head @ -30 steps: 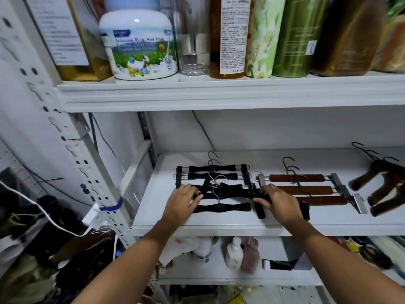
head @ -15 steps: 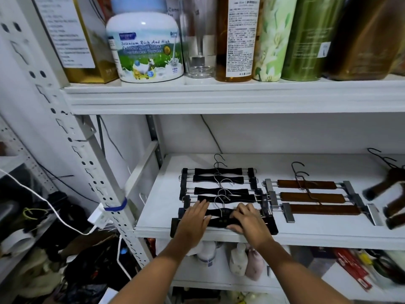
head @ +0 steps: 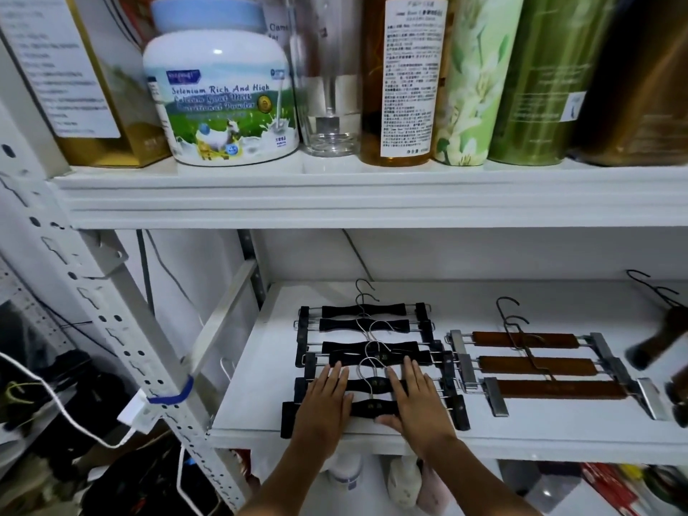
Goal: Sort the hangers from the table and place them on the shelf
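Observation:
Several black clip hangers (head: 364,325) lie in a row on the white middle shelf (head: 260,366), hooks pointing to the back. The nearest black hanger (head: 373,407) lies by the shelf's front edge. My left hand (head: 324,404) rests flat on its left half, fingers spread. My right hand (head: 419,402) lies flat on its right half, thumb at the front edge. To the right, three brown wooden clip hangers (head: 536,364) with metal clips lie in a row. Dark brown hangers (head: 666,337) show blurred at the far right.
The upper shelf (head: 372,195) holds a milk powder tub (head: 223,102), a glass, a bottle and green tins. A perforated white upright (head: 96,303) with a cable stands left. Bottles stand on the shelf below (head: 400,482). Clutter lies at lower left.
Both hands came together from the hanger row's ends onto the nearest black hanger at the front edge and now lie flat on it. The view moved closer to the shelf.

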`<state>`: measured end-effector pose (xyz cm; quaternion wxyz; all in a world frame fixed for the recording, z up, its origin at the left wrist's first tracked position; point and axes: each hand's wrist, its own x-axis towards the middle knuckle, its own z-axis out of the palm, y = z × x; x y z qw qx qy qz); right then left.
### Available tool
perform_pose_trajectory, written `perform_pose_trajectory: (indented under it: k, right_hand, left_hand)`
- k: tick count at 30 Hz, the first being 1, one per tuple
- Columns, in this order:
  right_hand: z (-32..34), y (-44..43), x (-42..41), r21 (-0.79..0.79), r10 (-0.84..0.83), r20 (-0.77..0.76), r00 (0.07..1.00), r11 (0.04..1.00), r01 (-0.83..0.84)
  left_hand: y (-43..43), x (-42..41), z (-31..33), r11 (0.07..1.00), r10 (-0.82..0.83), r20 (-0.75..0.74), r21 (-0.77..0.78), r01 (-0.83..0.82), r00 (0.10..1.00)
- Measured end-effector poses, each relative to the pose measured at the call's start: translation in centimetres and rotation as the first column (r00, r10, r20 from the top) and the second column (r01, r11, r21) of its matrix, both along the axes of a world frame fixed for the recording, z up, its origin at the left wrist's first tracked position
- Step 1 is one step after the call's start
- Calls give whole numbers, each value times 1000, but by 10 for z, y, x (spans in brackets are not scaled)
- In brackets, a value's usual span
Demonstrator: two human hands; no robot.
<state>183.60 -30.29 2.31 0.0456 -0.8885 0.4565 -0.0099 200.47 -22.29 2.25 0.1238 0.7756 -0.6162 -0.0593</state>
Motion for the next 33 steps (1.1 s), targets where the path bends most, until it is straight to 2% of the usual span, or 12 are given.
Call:
perform_pose_trajectory:
  k: [3,9,12,15,17,19,22,24,27,30,33]
  right_hand:
    - [-6,-11,4,-16,9,-14,1000,1000,-9]
    - [-7,-24,13,85,-33,48,998,996,28]
    - [-2,-29,20,47,-73,63,995,996,70]
    - [10,-34,22,-66,-84,24,996,994,85]
    - [13,-36,21,-27,-78,-23,997,997,77]
    - [14,-36,22,-70,-81,4,997,994,81]
    - [12,-33,18,69,-6,-22,1000,998,7]
    - [16,-32,16,86,13,-3,1000,996,-13]
    - [26,-33,13,155,46,-17,999,987,-43]
    - [38,-33,8,250,52,47,998,966,-63]
    - [51,-29,-3,139,88,176,980,984,-114]
  left_hand:
    - [-9,4,5,1000,-1,9,30,1,1000]
    - [-27,14,9,997,-24,36,71,21,999]
    - [-38,19,7,996,-35,48,81,31,998]
    - [-45,23,3,997,-33,57,73,29,998]
    - [-46,24,1,997,-38,57,73,33,998]
    - [-47,23,3,998,-40,55,54,37,998]
    - [-46,21,5,997,-44,57,66,40,997]
    - [-45,23,7,995,-63,29,79,60,998]
    - [-43,28,15,992,-108,-90,49,113,990]
    - [-38,32,24,990,-137,-211,-6,139,968]
    - [-31,32,34,986,-169,-148,-12,169,974]
